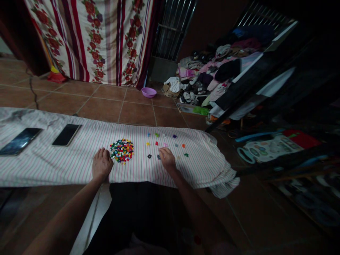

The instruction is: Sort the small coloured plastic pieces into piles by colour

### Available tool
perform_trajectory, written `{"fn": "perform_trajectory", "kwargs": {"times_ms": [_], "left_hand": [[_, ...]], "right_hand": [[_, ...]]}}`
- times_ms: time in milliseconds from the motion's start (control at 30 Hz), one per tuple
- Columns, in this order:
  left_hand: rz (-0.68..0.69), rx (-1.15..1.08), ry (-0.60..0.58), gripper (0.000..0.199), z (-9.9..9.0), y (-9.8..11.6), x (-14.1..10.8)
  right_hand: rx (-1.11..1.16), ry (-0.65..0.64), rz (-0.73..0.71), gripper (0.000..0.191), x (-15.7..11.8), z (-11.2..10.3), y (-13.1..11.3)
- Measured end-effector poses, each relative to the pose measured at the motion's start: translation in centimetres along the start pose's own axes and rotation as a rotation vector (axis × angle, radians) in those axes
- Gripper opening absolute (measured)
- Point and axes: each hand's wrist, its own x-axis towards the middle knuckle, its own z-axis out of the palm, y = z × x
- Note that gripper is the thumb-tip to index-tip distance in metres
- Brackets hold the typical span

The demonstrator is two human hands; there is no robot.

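Note:
A round pile of small multicoloured pieces (122,151) lies on the striped cloth (148,173). My left hand (102,163) rests on the cloth at the pile's left edge, fingers curled; whether it holds anything is hidden. To the right, small clusters sorted by colour stand in rows, among them a yellow one (148,143), a purple one (174,136), an orange one (183,146) and a dark green one (186,155). My right hand (167,158) is over these rows, just below the pink cluster (166,145), with its fingers pinched together; what they hold is too small to tell.
Two dark phones, one larger (20,142) and one smaller (67,135), lie on the cloth at the left. Beyond it are a tiled floor (106,108), a purple basin (149,92), a flowered curtain (106,42) and a heap of clothes (207,72).

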Motion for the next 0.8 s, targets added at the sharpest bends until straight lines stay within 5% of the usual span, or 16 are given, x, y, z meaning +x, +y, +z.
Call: {"fn": "perform_trajectory", "kwargs": {"times_ms": [367,600,800], "left_hand": [[-0.006,0.018,-0.008,0.033,0.1,-0.1,-0.1],[-0.028,0.024,-0.032,0.035,0.2,0.0,0.0],[-0.030,0.005,-0.021,0.037,0.4,-0.1,0.0]], "right_hand": [[0.124,-0.367,-0.210,0.030,-2.2,7.5,-11.4],[0.143,-0.259,-0.075,0.030,-2.3,9.4,-11.7],[0.095,-0.317,-0.024,0.026,-1.2,9.0,-12.4]]}}
